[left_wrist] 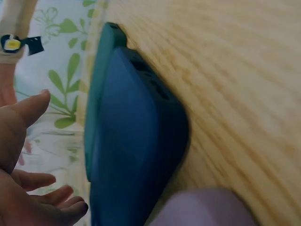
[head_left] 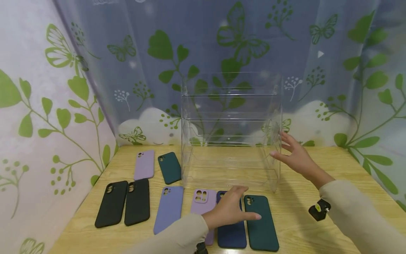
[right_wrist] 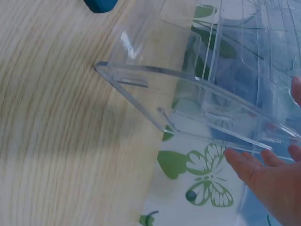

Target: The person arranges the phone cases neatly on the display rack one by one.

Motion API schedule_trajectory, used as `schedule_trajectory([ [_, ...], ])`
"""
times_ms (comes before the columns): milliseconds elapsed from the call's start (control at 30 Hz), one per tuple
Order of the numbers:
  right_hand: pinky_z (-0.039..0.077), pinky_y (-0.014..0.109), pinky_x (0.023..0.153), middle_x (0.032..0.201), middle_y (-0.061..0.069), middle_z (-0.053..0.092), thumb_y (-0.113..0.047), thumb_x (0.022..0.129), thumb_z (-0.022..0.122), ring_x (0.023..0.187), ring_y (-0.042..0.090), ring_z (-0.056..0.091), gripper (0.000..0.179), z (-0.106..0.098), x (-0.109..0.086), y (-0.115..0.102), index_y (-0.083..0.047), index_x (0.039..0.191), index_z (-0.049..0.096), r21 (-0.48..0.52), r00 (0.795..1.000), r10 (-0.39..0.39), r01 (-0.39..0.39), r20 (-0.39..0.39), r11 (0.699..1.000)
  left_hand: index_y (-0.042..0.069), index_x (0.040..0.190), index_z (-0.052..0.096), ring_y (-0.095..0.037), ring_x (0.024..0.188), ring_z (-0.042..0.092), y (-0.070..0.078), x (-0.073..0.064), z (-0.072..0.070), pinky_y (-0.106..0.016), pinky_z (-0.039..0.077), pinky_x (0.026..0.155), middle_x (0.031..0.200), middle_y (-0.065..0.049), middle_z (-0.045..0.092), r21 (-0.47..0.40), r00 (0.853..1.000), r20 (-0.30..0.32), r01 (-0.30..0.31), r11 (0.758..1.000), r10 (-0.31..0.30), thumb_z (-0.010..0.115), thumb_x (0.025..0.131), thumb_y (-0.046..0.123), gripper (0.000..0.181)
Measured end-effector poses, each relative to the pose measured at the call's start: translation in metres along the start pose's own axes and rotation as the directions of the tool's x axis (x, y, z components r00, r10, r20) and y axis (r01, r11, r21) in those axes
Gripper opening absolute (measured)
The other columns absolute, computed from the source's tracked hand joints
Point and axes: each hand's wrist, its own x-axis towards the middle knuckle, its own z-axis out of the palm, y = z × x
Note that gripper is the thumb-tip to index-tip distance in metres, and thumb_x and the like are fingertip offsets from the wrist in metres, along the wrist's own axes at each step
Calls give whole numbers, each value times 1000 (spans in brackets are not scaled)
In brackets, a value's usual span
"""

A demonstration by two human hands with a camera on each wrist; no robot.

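A clear acrylic tiered rack [head_left: 229,118] stands on the wooden table, its right side panel [right_wrist: 155,73] large in the right wrist view. My right hand [head_left: 296,158] is at that panel, fingers spread and fingertips right at its edge. My left hand [head_left: 226,210] hovers low over the row of phone cases in front, thumb apart from loosely extended fingers, holding nothing. Below it lie a navy phone case [head_left: 231,235] and a pink phone case [head_left: 194,208], both partly hidden by the hand. A dark green phone case [head_left: 264,227] lies right of the navy one, under the thumb tip.
Left of the hands lie a periwinkle phone case [head_left: 169,208] and two black phone cases [head_left: 111,204]. Behind them are a lilac phone case [head_left: 144,165] and another dark green case [head_left: 169,167] beside the rack's foot. A leaf-patterned curtain [head_left: 142,70] hangs behind.
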Motion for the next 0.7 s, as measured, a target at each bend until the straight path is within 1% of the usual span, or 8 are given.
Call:
schedule_trajectory([
  [133,39,64,96,157,24,14,-34,92,65,135,52,27,94,5,1,1,-17,156,-2,51,1000,-7,7,-7,999,7,144,42,-23,129,46,1,13,9,-36,45,98,144,-8,43,69,999,48,-8,998,5,74,78,53,87],
  [233,39,63,96,155,27,17,-31,93,64,133,53,30,92,8,2,1,-16,156,-1,81,1000,-10,12,-21,997,10,143,44,-19,128,47,2,22,12,-33,45,98,143,-5,45,149,996,92,-22,989,8,74,76,55,87],
  [300,40,63,96,153,29,19,-30,93,64,131,53,31,90,10,2,1,-14,156,1,89,999,-10,13,-34,996,11,143,45,-18,127,48,2,26,12,-32,44,99,142,-4,47,224,993,119,-46,973,20,75,75,56,87],
  [367,41,61,95,152,29,22,-32,93,63,130,53,32,88,11,2,1,-12,156,3,79,999,-3,8,-51,997,12,143,45,-17,126,49,2,30,12,-33,43,101,140,-3,49,300,990,138,-73,951,33,75,74,57,88],
  [433,42,59,95,152,29,24,-31,94,62,130,52,34,86,13,2,1,-10,155,7,74,998,2,3,-64,997,14,143,46,-17,126,49,2,32,13,-34,41,102,138,-2,51,362,989,143,-94,928,44,76,72,58,88],
  [500,45,56,93,150,29,28,-32,94,62,129,51,37,81,14,2,2,-8,155,13,64,996,11,-6,-84,998,16,142,48,-16,125,49,2,33,13,-36,39,103,137,0,52,392,990,136,-96,915,46,77,70,59,88],
  [533,47,55,92,148,29,31,-32,94,61,128,50,39,79,14,2,2,-7,154,17,60,995,16,-10,-95,998,16,141,49,-16,124,49,2,33,14,-36,38,104,135,0,52,395,990,131,-95,914,46,77,70,59,88],
  [700,50,51,88,142,27,41,-34,94,62,124,48,46,69,16,1,1,-4,149,32,44,989,42,-36,-140,998,16,138,52,-16,122,50,2,33,16,-35,35,106,131,0,54,387,993,106,-88,918,51,80,68,56,86],
])
